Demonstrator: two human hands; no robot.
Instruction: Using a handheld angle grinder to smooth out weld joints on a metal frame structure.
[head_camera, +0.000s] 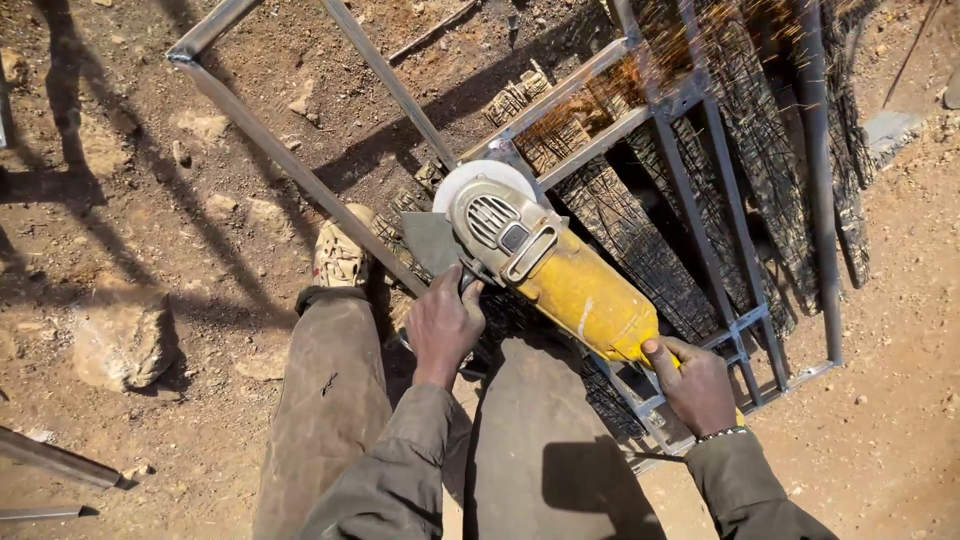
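The person is standing over a metal frame (300, 170) that is lying on the dirt ground (900, 300). The right hand (697, 385) is grasping the rear end of the yellow angle grinder (560, 275), with its fingers closed around the body. The left hand (443, 322) is clenching the side handle just beside the grey grinder head. The grinder is lying tilted, and its disc (470, 180) is touching a bar near the middle of the frame. Orange sparks (720, 50) are flying toward the upper right corner of the frame, over the dark charred planks (640, 240) that are lying under it. A boot (338, 250) is resting beside the frame's long left bar. A big stone (120, 340) is lying well apart, to the left.
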